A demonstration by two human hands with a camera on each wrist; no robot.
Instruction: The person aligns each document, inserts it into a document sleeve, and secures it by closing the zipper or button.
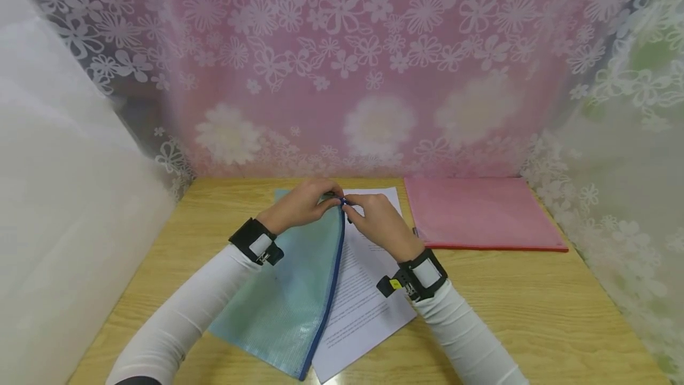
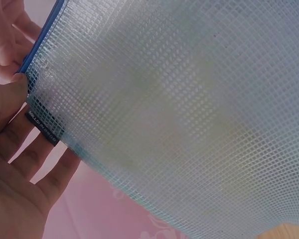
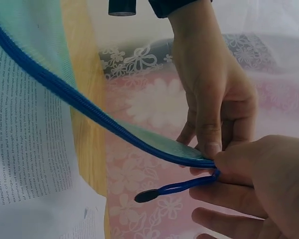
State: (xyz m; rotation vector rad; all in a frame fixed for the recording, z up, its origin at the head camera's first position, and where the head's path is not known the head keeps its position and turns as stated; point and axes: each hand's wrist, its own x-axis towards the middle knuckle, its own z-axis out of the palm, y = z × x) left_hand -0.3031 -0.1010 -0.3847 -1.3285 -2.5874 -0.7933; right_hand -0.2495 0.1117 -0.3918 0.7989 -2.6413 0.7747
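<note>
A light green mesh zipper pouch (image 1: 278, 290) with a blue zipper (image 1: 334, 272) is lifted at its far corner. My left hand (image 1: 303, 204) pinches that corner between thumb and fingers, beside a small black label (image 2: 42, 128). At the same corner, my right hand (image 1: 380, 223) pinches the zipper end, close against the left fingertips. From there hangs a blue cord pull (image 3: 189, 185) with a dark tip; the slider itself is hidden by the fingers. Printed sheets of paper (image 1: 363, 308) lie on the table, partly under the pouch in the head view.
A pink pouch (image 1: 481, 212) with a red edge lies at the back right of the wooden table (image 1: 497, 302). Flower-patterned curtains (image 1: 374, 76) hang behind the table and along its sides. Both wrists wear black straps with small cameras.
</note>
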